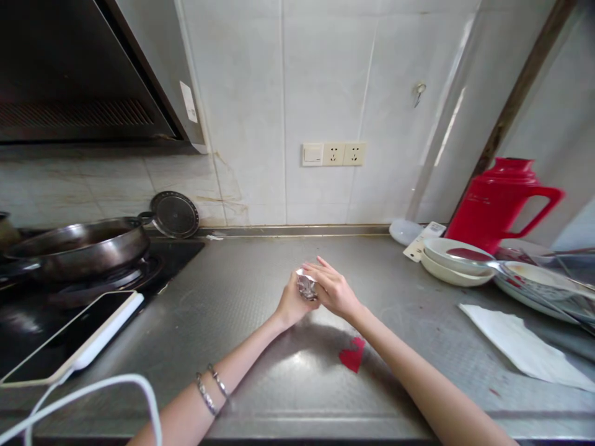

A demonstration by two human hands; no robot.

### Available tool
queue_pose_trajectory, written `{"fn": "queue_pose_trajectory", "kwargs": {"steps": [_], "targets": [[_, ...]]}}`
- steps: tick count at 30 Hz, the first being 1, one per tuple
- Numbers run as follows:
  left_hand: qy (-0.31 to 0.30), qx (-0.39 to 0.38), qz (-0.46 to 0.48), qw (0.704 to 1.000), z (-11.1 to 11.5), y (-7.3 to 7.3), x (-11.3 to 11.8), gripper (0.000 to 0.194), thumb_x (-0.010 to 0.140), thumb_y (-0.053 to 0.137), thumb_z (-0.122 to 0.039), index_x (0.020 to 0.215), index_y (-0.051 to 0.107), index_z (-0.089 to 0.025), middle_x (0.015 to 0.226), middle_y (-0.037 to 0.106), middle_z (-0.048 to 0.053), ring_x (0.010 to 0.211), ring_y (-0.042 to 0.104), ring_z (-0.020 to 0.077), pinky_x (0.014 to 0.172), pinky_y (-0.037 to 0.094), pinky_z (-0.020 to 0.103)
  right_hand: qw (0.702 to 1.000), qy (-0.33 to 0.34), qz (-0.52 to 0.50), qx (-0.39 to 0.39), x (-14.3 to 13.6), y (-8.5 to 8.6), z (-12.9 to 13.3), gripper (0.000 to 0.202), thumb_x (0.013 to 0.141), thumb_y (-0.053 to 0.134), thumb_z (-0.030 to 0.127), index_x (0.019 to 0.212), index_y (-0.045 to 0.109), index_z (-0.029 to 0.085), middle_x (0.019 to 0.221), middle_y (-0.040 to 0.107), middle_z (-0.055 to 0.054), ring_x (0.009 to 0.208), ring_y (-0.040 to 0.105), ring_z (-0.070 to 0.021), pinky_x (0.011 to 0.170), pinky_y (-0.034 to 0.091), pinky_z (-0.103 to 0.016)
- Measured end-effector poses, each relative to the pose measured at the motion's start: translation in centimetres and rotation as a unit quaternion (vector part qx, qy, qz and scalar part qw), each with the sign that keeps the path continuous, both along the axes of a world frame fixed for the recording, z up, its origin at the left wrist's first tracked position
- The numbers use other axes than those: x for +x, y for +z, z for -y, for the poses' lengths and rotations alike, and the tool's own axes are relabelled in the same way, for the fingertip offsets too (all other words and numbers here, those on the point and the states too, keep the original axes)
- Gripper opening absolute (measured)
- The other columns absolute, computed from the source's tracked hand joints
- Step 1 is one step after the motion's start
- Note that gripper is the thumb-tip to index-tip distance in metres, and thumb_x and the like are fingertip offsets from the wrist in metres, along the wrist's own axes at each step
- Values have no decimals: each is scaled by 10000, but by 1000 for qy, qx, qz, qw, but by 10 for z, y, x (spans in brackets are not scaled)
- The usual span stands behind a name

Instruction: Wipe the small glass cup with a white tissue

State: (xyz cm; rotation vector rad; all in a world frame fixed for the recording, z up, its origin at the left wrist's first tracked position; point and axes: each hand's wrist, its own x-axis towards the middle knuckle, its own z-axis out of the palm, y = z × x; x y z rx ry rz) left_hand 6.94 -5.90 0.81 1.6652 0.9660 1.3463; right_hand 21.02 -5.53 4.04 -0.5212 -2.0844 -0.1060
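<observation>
A small silvery, crumpled piece that looks like foil (307,288), with a white edge on top, sits between my two hands above the middle of the metal counter. My left hand (291,302) is closed around its left side and underneath. From the right, my right hand (335,290) reaches over it, fingers bent against its top and side. The fingers hide much of the piece, so its full shape does not show. Below my right wrist, a red scrap (353,355), roughly heart-shaped, lies flat on the counter.
At left, a pan (79,251) stands on the black stove, with a phone (69,337) and white cable in front. Stacked bowls (455,275), a red thermos jug (495,201), a patterned plate (543,303) and a white paper napkin (523,344) occupy the right side.
</observation>
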Motion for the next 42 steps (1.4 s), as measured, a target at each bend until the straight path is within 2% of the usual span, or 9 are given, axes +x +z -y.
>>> {"fn": "queue_pose_trajectory", "kwargs": {"steps": [5,9,13,19,27,33,39,42], "targets": [[21,-24,48,998,0,-3,-1,692,539,806,-149,1130,447,-180,1050,655,66,930,646,207,826,505,333,987,-52,-111,-104,-1,-8,-8,396,875,416,97,1119,669,280,1081,720,-15,1001,688,-232,1045,451,-510],[38,-26,96,994,-1,-1,-2,645,546,810,-166,1085,456,-187,1025,660,61,911,652,197,813,507,319,987,-34,-126,-97,-10,-10,-3,410,882,419,107,1172,651,282,1151,691,-17,1077,653,-231,1068,426,-510],[63,-12,86,994,-1,0,-3,622,552,813,-184,1064,460,-184,1015,654,61,891,652,193,801,506,313,986,-16,-134,-93,-12,-10,0,395,896,425,125,1186,644,281,1172,680,-10,1104,638,-225,1082,410,-510],[34,-15,51,998,1,-3,0,655,568,807,-188,1108,437,-193,985,659,39,851,652,179,777,513,305,967,-59,-173,-176,-7,-9,-5,303,923,466,221,1115,685,305,1111,698,18,1049,660,-274,1033,441,-552],[58,2,62,996,-2,7,-6,614,565,800,-169,1068,449,-190,1006,656,51,870,651,184,769,510,298,980,-8,-169,-102,-12,-11,1,387,911,436,150,1209,630,303,1169,679,11,1086,649,-212,1098,385,-522],[32,2,18,999,3,5,-4,657,565,799,-186,1109,431,-201,939,656,24,826,645,178,743,505,291,975,-48,-173,-133,-6,-6,-4,324,921,456,209,1138,676,303,1101,707,0,1017,682,-228,1061,425,-540],[16,26,33,999,1,5,-6,647,590,776,-160,1130,422,-201,1018,645,44,865,639,176,766,500,286,985,5,-151,-80,-4,-1,2,322,923,459,205,1156,668,285,1153,688,-26,1094,644,-232,1069,419,-530],[19,25,15,999,0,6,-7,693,575,785,-160,1155,409,-208,1018,646,41,868,639,179,775,497,291,982,3,-158,-102,-2,0,1,292,933,466,242,1113,692,288,1127,699,-18,1078,651,-250,1060,426,-541]]}}
